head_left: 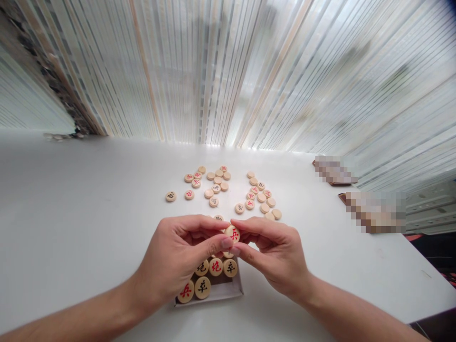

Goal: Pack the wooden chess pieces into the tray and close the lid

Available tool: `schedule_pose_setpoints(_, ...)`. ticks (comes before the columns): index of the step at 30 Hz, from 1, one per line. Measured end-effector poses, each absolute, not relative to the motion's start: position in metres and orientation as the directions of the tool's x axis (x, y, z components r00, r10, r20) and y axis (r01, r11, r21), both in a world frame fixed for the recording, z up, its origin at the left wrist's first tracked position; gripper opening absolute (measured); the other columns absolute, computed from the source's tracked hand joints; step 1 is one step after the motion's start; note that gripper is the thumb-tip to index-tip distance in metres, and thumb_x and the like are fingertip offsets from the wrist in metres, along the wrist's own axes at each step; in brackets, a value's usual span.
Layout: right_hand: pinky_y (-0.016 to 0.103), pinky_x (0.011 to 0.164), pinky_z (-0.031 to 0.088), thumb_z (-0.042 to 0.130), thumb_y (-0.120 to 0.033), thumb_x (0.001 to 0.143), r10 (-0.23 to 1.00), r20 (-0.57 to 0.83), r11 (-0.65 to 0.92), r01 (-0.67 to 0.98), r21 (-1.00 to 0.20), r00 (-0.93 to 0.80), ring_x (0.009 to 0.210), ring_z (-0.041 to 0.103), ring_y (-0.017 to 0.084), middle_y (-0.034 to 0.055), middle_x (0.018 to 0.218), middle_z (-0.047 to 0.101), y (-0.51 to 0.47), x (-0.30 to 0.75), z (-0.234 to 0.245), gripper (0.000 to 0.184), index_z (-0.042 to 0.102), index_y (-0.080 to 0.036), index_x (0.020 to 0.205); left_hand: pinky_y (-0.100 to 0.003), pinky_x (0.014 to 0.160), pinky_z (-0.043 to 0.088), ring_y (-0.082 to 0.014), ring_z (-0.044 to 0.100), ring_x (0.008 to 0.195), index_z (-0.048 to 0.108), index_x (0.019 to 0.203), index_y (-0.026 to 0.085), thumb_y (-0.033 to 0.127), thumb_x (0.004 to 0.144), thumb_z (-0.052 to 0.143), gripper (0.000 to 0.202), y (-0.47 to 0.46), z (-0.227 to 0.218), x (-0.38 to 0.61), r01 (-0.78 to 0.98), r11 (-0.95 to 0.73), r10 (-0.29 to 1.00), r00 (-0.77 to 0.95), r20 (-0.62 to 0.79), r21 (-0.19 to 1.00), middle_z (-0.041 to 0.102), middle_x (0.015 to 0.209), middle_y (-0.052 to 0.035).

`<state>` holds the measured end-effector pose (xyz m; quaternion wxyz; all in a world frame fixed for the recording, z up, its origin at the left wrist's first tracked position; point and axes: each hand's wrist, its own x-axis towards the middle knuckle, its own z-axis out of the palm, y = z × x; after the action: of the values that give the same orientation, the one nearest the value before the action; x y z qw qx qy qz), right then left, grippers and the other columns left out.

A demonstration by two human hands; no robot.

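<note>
Between the fingertips of both my hands is a round wooden Chinese chess piece [232, 234] with a red character facing me. My left hand [185, 251] pinches it from the left, and my right hand [272, 251] pinches it from the right. Just below sits a shallow open box [228, 290], partly hidden by my left hand. In it lie several chess pieces, among them a red-marked piece [215, 267] and black-marked pieces [203, 288]. Bare box floor shows at the front right corner.
Several loose chess pieces [213, 202] are scattered on the white table [89, 199] beyond my hands, some face down, some overlapping. Two blurred-out objects [374, 211] lie at the right edge. A striped string curtain [185, 71] hangs behind the table.
</note>
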<state>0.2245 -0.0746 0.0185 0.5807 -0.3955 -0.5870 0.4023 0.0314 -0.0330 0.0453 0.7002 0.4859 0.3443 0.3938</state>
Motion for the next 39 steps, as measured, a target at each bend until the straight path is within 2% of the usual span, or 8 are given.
schedule_pose_setpoints(8,0.028,0.067,0.066,0.085,-0.010,0.086,0.875,0.482,0.482,0.146,-0.864,-0.043,0.074,0.075,0.016,0.0051,0.092,0.083,-0.076,0.226,0.016,0.041,0.082,-0.028,0.122,-0.019,0.072,0.068,-0.0180,0.082,0.076,0.087,0.084,0.021,0.018,0.068,0.098,0.019,-0.033,0.046,0.033,-0.234,0.190,0.895,0.441,-0.070,0.953,0.085,0.082,-0.0023)
schedule_pose_setpoints(12,0.029,0.068,0.069,0.081,-0.011,0.090,0.910,0.408,0.413,0.100,-0.905,-0.068,0.077,0.079,0.018,0.0071,0.100,0.084,-0.078,0.226,0.016,0.039,0.079,-0.026,0.126,-0.023,0.069,0.069,-0.0197,0.082,0.071,0.087,0.086,0.019,0.024,0.073,0.096,0.017,-0.032,0.046,0.032,-0.198,0.200,0.886,0.454,-0.090,0.960,0.084,0.078,-0.0031)
schedule_pose_setpoints(15,0.028,0.066,0.070,0.079,-0.012,0.093,0.935,0.345,0.348,0.036,-0.937,-0.082,0.074,0.079,0.017,0.0055,0.099,0.082,-0.080,0.226,0.013,0.038,0.076,-0.026,0.128,-0.026,0.068,0.069,-0.0197,0.081,0.068,0.087,0.091,0.019,0.031,0.081,0.090,0.016,-0.031,0.046,0.032,-0.162,0.187,0.884,0.458,-0.094,0.969,0.083,0.075,-0.0035)
schedule_pose_setpoints(18,0.029,0.066,0.069,0.078,-0.015,0.094,0.938,0.339,0.342,0.045,-0.938,-0.076,0.075,0.077,0.017,0.0061,0.100,0.080,-0.079,0.226,0.012,0.034,0.075,-0.024,0.127,-0.027,0.068,0.070,-0.0192,0.080,0.067,0.086,0.094,0.018,0.032,0.083,0.089,0.018,-0.030,0.045,0.032,-0.157,0.177,0.886,0.455,-0.088,0.972,0.082,0.076,-0.0034)
schedule_pose_setpoints(25,0.026,0.069,0.064,0.079,-0.008,0.090,0.872,0.484,0.488,0.212,-0.847,-0.073,0.080,0.072,0.015,0.0046,0.100,0.076,-0.075,0.227,0.014,0.036,0.077,-0.028,0.120,-0.029,0.086,0.069,-0.0242,0.082,0.093,0.085,0.101,0.018,0.023,0.079,0.091,0.023,-0.032,0.035,0.032,-0.163,0.173,0.866,0.495,-0.071,0.971,0.085,0.100,-0.0071)
schedule_pose_setpoints(29,0.027,0.067,0.065,0.079,-0.013,0.092,0.893,0.448,0.447,0.149,-0.882,-0.028,0.077,0.073,0.015,0.0064,0.102,0.076,-0.075,0.227,0.016,0.029,0.077,-0.025,0.118,-0.026,0.086,0.067,-0.0213,0.082,0.092,0.086,0.102,0.020,0.024,0.085,0.087,0.017,-0.032,0.033,0.030,-0.117,0.059,0.900,0.436,-0.002,0.991,0.085,0.100,-0.0053)
schedule_pose_setpoints(33,0.026,0.060,0.065,0.080,-0.024,0.094,0.937,0.349,0.349,0.021,-0.937,0.005,0.067,0.074,0.016,0.0051,0.083,0.078,-0.075,0.225,0.020,0.014,0.080,-0.021,0.108,-0.026,0.082,0.066,-0.0202,0.081,0.088,0.086,0.100,0.022,0.024,0.090,0.082,0.012,-0.031,0.032,0.028,-0.027,-0.113,0.903,0.414,0.114,0.993,0.085,0.097,-0.0049)
schedule_pose_setpoints(39,0.025,0.063,0.067,0.085,-0.029,0.090,0.979,0.204,0.200,-0.109,-0.974,-0.024,0.065,0.077,0.016,0.0050,0.078,0.080,-0.075,0.223,0.021,0.015,0.082,-0.020,0.101,-0.025,0.079,0.065,-0.0182,0.079,0.087,0.086,0.098,0.023,0.018,0.090,0.081,0.011,-0.034,0.031,0.026,0.001,-0.323,0.859,0.419,0.293,0.946,0.085,0.095,-0.0043)
